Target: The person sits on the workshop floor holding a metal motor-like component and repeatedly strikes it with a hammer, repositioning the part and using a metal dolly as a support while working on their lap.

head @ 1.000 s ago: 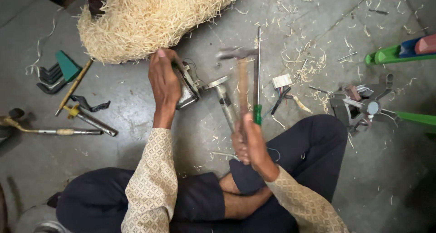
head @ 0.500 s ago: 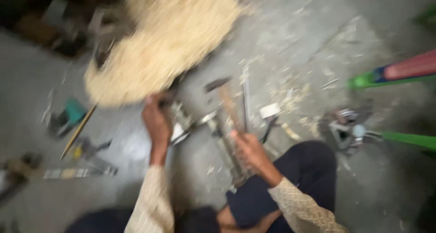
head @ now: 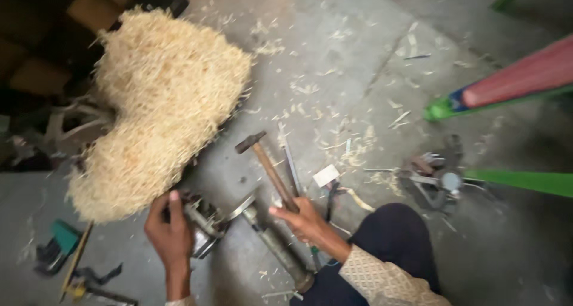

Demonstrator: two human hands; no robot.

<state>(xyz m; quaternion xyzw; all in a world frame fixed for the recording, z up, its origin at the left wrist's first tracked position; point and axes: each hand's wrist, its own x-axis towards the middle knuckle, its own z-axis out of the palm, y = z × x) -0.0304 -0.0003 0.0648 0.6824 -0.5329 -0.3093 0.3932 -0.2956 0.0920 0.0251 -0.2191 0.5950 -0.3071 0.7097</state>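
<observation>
Hammer (head: 265, 166) lying slanted across the concrete floor (head: 358, 61), metal head up toward the straw, wooden handle running down into the right hand (head: 304, 219), fingers curled tight around the lower end. Just beside the handle, a thin metal rod (head: 292, 172) running almost parallel. Left hand (head: 170, 234) wrapped over a grimy metal part (head: 206, 219) (some kind of small mechanism, hard to tell more), fingers closed on its left side. From that part, a dull metal cylinder (head: 277, 252) stretching down toward the dark trouser knee (head: 394, 246). Above the left hand, a big pile of pale straw (head: 161, 103). Further out: small white block (head: 326, 175), teal tool (head: 62, 240) bottom left, green and red bars (head: 513, 82) at right.
</observation>
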